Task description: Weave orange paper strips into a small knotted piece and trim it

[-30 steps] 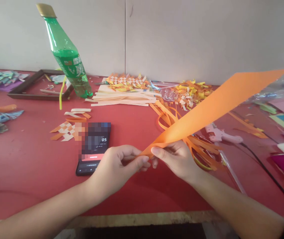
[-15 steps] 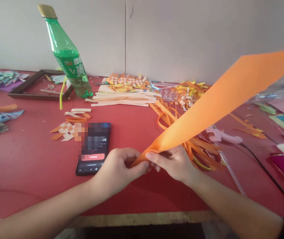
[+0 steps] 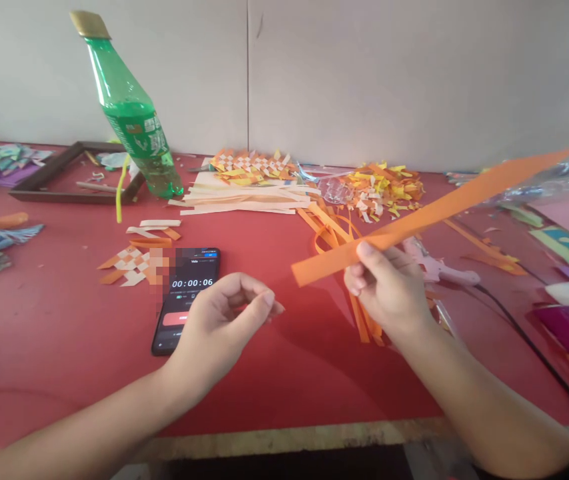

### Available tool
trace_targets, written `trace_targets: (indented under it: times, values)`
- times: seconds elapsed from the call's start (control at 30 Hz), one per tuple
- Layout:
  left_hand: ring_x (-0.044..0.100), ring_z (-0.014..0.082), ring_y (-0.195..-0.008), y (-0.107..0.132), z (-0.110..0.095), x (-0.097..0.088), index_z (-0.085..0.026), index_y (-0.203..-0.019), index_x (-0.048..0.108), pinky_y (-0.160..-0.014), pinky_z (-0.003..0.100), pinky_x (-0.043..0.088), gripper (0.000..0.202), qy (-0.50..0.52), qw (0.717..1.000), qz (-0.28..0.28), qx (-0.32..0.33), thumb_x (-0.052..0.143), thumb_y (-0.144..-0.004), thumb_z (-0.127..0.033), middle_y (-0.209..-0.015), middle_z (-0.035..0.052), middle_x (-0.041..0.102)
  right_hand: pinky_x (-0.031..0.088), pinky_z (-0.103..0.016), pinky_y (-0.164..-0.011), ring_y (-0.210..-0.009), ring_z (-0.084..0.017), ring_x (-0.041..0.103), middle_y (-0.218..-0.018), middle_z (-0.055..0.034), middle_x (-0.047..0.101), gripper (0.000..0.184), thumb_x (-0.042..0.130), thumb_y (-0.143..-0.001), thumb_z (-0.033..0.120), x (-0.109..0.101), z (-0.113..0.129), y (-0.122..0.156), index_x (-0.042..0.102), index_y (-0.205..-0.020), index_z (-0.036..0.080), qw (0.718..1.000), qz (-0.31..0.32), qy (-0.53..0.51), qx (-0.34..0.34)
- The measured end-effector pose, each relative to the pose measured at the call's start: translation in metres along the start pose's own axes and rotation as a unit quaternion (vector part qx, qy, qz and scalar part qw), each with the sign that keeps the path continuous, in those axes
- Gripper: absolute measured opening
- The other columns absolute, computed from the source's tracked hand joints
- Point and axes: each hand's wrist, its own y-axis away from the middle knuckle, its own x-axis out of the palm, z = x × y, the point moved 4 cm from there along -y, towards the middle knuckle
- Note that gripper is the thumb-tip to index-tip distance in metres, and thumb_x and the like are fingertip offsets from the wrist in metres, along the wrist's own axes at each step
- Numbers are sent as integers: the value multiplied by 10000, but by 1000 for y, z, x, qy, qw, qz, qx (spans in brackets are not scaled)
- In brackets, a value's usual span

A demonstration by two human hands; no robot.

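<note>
An orange paper strip [image 3: 327, 261] is pinched between the thumb and fingers of my right hand [image 3: 389, 283]. It slants up to the right, folded narrow at its lower left end and running out to a thin tip. My left hand [image 3: 229, 320] hovers over the table left of the strip, apart from it. Its thumb and fingertips are drawn together with nothing visible between them. Beneath and behind my right hand lies a loose bundle of orange strips [image 3: 359, 313]. A black phone [image 3: 192, 267] showing a timer is partly covered by my left hand.
A tall green bottle [image 3: 132, 123] stands at the back left beside a dark frame [image 3: 72, 197]. Cream strips [image 3: 249, 199] and a woven checkered piece [image 3: 254, 162] lie behind. A pink glue gun [image 3: 439, 267] with a black cord [image 3: 529, 340] lies at right.
My left hand has let go of the orange paper and drawn away to the left. My right hand has moved up and right with the paper, which now appears narrower.
</note>
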Motion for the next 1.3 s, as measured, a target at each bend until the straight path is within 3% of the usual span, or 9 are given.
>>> trace_targets:
  times: [0.07, 0.17, 0.27, 0.4, 0.63, 1.03, 1.17, 1.3]
  values:
    - [695, 144, -821, 1, 0, 1, -197, -916, 672, -747, 234, 564, 205, -6, 1000, -3, 28, 682, -847, -389, -922, 36, 740, 439, -213, -332, -346, -82, 491, -471, 46, 578, 274, 811, -730, 424, 7, -8, 9, 652, -657, 213, 996, 72, 33, 35]
    - [684, 156, -911, 2, 3, 8, -223, -1113, 666, -806, 245, 556, 356, -23, 998, 60, 13, 733, -808, -392, -1012, 37, 732, 468, -210, -368, -381, -84, 533, -529, 18, 632, 201, 769, -791, 356, 23, -18, 28, 705, -700, 188, 974, 200, 78, 74]
    - [676, 142, -780, 3, 5, 13, -185, -929, 687, -714, 236, 549, 211, -59, 992, 107, -16, 681, -849, -381, -863, 32, 730, 476, -191, -387, -405, -77, 547, -535, 13, 635, 168, 750, -807, 320, 33, -18, 37, 737, -725, 174, 961, 250, 90, 72]
    - [620, 109, -644, 1, 7, 13, -170, -769, 637, -554, 197, 483, 221, -81, 991, 105, -31, 664, -854, -371, -752, 15, 694, 513, -184, -427, -447, -78, 577, -573, 14, 651, 117, 747, -810, 263, 32, -17, 33, 735, -727, 182, 963, 251, 62, 70]
    - [611, 99, -642, 1, 8, 12, -170, -771, 622, -553, 189, 466, 204, -45, 992, 107, -39, 675, -844, -352, -749, 6, 682, 551, -184, -450, -478, -84, 606, -610, 16, 665, 90, 758, -797, 233, 25, -16, 28, 728, -726, 186, 968, 243, 13, 66]
    - [519, 73, -550, 2, 14, 12, -183, -820, 582, -494, 193, 411, 212, -39, 983, 158, -89, 673, -847, -373, -689, -40, 590, 528, -175, -445, -446, -79, 613, -590, 12, 666, 118, 760, -791, 221, 26, -13, 26, 712, -701, 160, 960, 261, 45, 86]
    - [600, 102, -690, 2, 11, 14, -175, -839, 610, -609, 216, 478, 170, -56, 985, 154, -56, 678, -843, -331, -813, -4, 655, 504, -160, -452, -452, -66, 601, -592, 8, 664, 107, 751, -799, 227, 30, -13, 30, 722, -729, 152, 949, 291, 69, 95]
    - [612, 107, -708, 3, 11, 15, -170, -820, 648, -636, 214, 477, 175, -83, 984, 153, -35, 675, -845, -341, -777, -3, 677, 496, -163, -461, -467, -64, 592, -619, -7, 670, 104, 744, -806, 246, 34, -16, 35, 740, -798, 143, 937, 321, 74, 114]
